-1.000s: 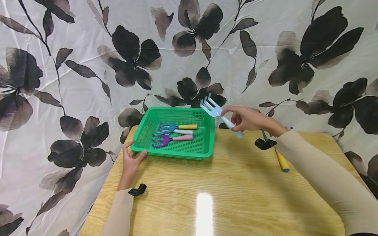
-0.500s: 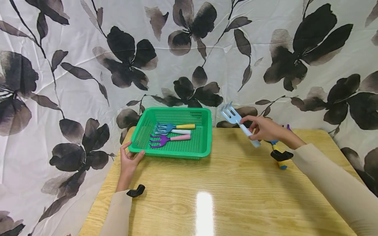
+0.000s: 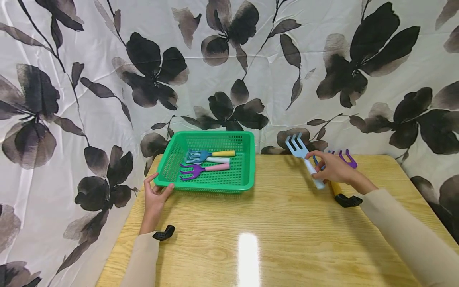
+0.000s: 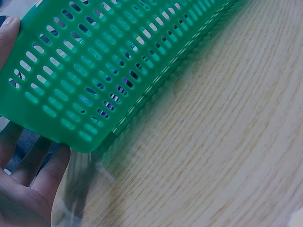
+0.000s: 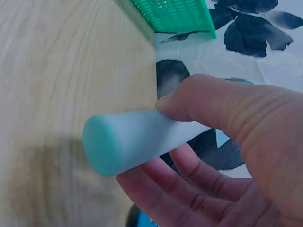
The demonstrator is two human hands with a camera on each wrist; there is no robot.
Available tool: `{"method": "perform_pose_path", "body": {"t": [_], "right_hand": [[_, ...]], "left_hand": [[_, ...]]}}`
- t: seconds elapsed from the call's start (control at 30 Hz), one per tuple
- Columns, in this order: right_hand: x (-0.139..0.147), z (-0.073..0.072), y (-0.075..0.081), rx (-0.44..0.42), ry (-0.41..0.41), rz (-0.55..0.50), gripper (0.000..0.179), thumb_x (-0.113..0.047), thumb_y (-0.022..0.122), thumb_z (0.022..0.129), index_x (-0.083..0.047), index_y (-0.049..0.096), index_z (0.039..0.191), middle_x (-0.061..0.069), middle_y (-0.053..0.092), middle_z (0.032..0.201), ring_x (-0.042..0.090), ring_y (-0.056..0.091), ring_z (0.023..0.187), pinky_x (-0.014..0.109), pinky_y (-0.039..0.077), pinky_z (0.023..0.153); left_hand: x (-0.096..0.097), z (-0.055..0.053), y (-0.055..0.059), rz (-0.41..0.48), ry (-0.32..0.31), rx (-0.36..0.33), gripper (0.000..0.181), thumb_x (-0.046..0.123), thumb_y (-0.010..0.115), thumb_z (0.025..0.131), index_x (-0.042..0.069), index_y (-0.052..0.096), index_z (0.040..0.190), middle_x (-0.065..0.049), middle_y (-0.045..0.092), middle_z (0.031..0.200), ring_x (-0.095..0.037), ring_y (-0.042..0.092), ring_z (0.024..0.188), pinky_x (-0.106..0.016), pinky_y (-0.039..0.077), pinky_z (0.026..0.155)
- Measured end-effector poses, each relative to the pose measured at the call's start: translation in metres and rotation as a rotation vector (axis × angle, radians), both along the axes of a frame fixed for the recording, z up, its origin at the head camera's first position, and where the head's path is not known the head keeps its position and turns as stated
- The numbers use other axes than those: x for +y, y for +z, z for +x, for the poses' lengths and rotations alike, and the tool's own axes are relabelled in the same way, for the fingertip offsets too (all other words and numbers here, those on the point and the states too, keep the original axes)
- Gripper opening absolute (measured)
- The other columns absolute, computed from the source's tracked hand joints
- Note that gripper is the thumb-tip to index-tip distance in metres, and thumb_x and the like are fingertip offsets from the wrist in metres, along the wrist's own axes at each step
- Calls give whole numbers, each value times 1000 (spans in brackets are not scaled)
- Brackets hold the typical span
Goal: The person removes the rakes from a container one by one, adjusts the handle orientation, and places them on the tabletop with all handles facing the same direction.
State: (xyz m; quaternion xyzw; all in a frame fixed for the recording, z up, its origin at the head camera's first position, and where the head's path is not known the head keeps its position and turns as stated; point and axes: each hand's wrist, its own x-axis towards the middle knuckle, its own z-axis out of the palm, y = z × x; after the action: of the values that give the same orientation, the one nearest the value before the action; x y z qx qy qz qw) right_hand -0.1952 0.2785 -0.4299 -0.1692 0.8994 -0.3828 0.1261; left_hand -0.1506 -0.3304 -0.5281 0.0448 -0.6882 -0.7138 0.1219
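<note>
My right hand [image 3: 331, 168] pinches a hand fork [image 3: 296, 146] by its white handle, tines up and pointing away to the left. In the right wrist view the thumb lies on top of the handle [image 5: 142, 135], fingers below, its mint-coloured end facing the camera. My left hand [image 3: 154, 203] grips the near left corner of a green plastic basket [image 3: 208, 187]. Perforated wall and splayed fingers show in the left wrist view. Inside the basket lie a blue fork with a yellow handle [image 3: 224, 153], a light one with a white handle [image 3: 218, 160] and a purple one with a pink handle [image 3: 217, 167].
Partly hidden by my right hand, a tool with a yellow handle [image 3: 335, 187] and purple prongs [image 3: 351, 160] lie at the right of the wooden table [image 3: 279, 223]. A floral cloth [image 3: 265, 79] hangs behind the table's back edge.
My right hand has carried the hand fork rightward and down, from beside the basket's right rim to over the tools on the right. The left hand keeps its hold on the basket corner.
</note>
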Motion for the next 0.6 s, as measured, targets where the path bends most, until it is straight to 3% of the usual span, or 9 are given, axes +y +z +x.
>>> {"method": "perform_pose_path", "body": {"t": [0.33, 0.6], "right_hand": [[14, 2, -29, -116, -62, -90, 63, 4, 76, 89, 2, 43, 143, 17, 63, 82, 32, 63, 60, 48, 60, 56], [18, 0, -42, -237, -104, -78, 61, -1, 74, 91, 2, 41, 142, 16, 69, 76, 27, 64, 60, 43, 59, 57]], "left_hand": [[0, 2, 3, 21, -17, -3, 76, 11, 76, 95, 24, 28, 153, -24, 54, 144, -17, 58, 127, -21, 54, 93], [0, 2, 8, 45, -28, -52, 79, 7, 73, 96, 22, 24, 156, -25, 50, 149, -24, 54, 134, -21, 53, 95]]}}
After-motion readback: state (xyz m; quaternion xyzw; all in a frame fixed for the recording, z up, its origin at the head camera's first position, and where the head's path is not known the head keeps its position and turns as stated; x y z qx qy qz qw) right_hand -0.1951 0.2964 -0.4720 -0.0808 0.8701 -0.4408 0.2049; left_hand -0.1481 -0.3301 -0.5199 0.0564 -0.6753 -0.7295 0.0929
